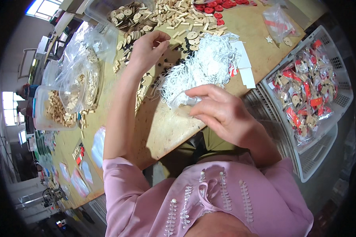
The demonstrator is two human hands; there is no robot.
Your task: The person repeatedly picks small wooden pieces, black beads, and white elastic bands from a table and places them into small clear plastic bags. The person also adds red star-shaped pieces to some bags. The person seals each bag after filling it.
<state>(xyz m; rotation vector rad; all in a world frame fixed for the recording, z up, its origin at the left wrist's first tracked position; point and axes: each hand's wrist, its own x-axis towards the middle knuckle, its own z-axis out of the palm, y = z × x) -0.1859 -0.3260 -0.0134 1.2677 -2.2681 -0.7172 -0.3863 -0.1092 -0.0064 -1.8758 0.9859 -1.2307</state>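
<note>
Over the table, the right hand clamps its grip on a bag by white cords; the left hand, near wood pieces, has a grip I cannot tell. Dragging the bag could snag cords.

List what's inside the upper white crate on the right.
The upper white crate holds a heap of clear bags, with red pieces and pale wooden pieces showing through. Whatever lies beneath the top layer is covered, as is the crate's floor.
</note>
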